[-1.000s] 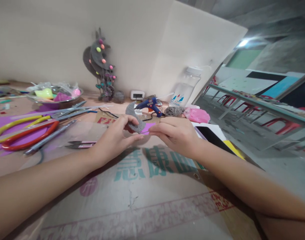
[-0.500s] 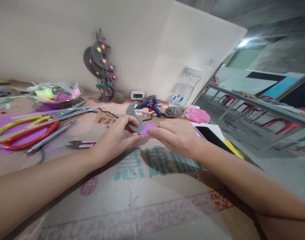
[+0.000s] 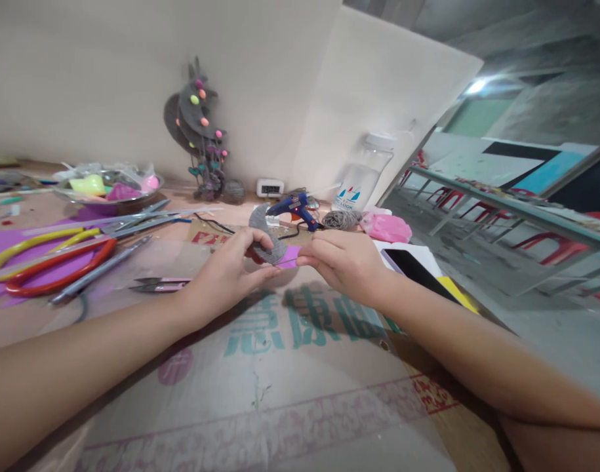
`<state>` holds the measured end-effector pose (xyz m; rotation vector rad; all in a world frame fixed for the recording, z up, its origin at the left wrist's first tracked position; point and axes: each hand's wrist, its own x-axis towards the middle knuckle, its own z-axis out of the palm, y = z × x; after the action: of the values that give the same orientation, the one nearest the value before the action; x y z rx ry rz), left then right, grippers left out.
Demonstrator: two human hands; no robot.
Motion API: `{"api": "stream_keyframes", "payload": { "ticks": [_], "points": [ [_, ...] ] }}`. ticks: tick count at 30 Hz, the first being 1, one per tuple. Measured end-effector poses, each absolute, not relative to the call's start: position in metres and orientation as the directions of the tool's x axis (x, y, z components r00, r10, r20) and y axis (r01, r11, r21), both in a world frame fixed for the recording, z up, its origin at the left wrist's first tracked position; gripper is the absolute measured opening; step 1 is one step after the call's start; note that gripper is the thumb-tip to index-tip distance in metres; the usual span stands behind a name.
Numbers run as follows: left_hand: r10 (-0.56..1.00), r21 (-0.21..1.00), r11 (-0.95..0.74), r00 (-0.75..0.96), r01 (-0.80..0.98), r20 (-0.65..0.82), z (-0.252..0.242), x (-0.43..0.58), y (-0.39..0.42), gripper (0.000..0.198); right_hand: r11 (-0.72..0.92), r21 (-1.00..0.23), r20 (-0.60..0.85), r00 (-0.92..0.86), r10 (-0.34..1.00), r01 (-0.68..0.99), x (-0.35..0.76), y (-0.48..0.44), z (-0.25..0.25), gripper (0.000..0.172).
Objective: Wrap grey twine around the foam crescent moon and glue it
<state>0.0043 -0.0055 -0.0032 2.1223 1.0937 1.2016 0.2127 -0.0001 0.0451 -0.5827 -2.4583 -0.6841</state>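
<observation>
The fingers of the left hand (image 3: 233,262) curl closed around a grey, yarn-covered crescent (image 3: 266,237), its flat purple end (image 3: 290,254) sticking out bare toward the right. The fingers of the right hand (image 3: 346,267) are pressed together, pinching a thin grey strand (image 3: 287,261) at that purple end. The crescent is held between the two hands, above a brown cardboard sheet with green characters (image 3: 280,400) on the surface. Done well, this seems to call for light, even tension on the strand, each turn laid snug beside the last, and a left grip near the bare part so it cannot twist. Beyond lie a blue glue gun (image 3: 300,207) and a loose grey yarn ball (image 3: 341,219); its hot tip, if heated, deserves clearance from the knuckles.
</observation>
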Motion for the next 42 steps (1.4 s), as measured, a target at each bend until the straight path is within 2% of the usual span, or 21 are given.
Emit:
{"api": "stream_keyframes", "payload": {
  "ticks": [8, 12, 15, 20, 23, 26, 31, 34, 39, 42],
  "points": [
    [0.813, 0.691, -0.582, 0.308, 0.429, 0.494, 0.000, 0.003, -0.006, 0.021, 0.760, 0.157, 0.495, -0.716, 0.492, 0.631, 0.214, 0.002, 0.044, 0.033],
    [0.789, 0.666, -0.614, 0.306, 0.423, 0.533, -0.003, 0.002, -0.006, 0.019, 0.745, 0.050, 0.464, -0.676, 0.572, 0.665, 0.216, 0.007, 0.042, 0.031],
    [0.787, 0.668, -0.616, 0.307, 0.417, 0.535, -0.004, 0.001, -0.006, 0.020, 0.725, -0.126, 0.432, -0.621, 0.654, 0.677, 0.219, 0.013, 0.040, 0.022],
    [0.802, 0.688, -0.598, 0.285, 0.413, 0.526, -0.002, 0.002, -0.007, 0.020, 0.623, -0.529, 0.380, -0.496, 0.781, 0.576, 0.224, 0.023, 0.042, 0.018],
    [0.812, 0.701, -0.583, 0.269, 0.412, 0.518, 0.000, 0.003, -0.007, 0.019, 0.547, -0.662, 0.279, -0.509, 0.814, 0.513, 0.225, 0.027, 0.044, 0.019],
    [0.816, 0.707, -0.577, 0.271, 0.409, 0.510, 0.001, 0.003, -0.008, 0.020, 0.506, -0.691, 0.190, -0.546, 0.816, 0.516, 0.225, 0.027, 0.044, 0.020],
    [0.820, 0.721, -0.572, 0.287, 0.391, 0.495, 0.001, 0.004, -0.010, 0.021, 0.479, -0.687, 0.174, -0.516, 0.839, 0.547, 0.222, 0.026, 0.043, 0.017],
    [0.813, 0.729, -0.580, 0.313, 0.364, 0.490, 0.000, 0.003, -0.011, 0.022, 0.467, -0.733, 0.148, -0.555, 0.819, 0.494, 0.226, 0.030, 0.043, 0.017],
    [0.805, 0.711, -0.591, 0.334, 0.381, 0.490, -0.003, 0.002, -0.009, 0.021, 0.383, -0.812, -0.009, -0.666, 0.746, 0.441, 0.238, 0.039, 0.047, 0.022],
    [0.803, 0.709, -0.594, 0.329, 0.380, 0.496, -0.002, 0.002, -0.008, 0.020, 0.381, -0.841, 0.061, -0.633, 0.772, 0.384, 0.242, 0.041, 0.047, 0.024]
  ]
}}
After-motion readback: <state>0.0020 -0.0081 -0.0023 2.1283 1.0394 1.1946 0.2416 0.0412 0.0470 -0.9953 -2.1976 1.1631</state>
